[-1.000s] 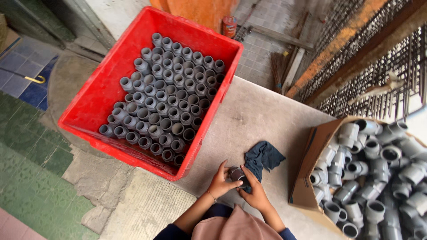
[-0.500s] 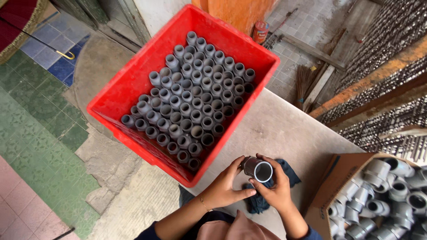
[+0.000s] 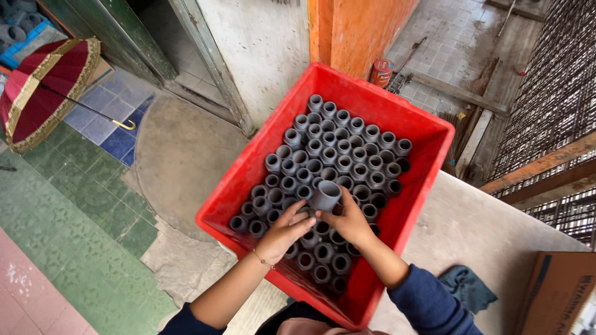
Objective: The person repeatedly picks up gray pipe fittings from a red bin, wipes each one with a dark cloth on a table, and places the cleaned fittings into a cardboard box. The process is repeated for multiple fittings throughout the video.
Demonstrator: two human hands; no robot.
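Your left hand [image 3: 284, 231] and right hand [image 3: 347, 220] grip one grey pipe coupling [image 3: 325, 196] just above the red crate [image 3: 261, 162], whose upright rows look nearly full, few gaps left.

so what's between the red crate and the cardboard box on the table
In the head view, bare grey table and a crumpled dark blue cloth separate the red crate from the cardboard box.

Person, two bare arms. Left hand [image 3: 282, 232]: thin gold-coloured bracelet at wrist, dark blue sleeve pushed up to elbow. Right hand [image 3: 347, 222]: dark blue sleeve [image 3: 428, 307] covering forearm partway.
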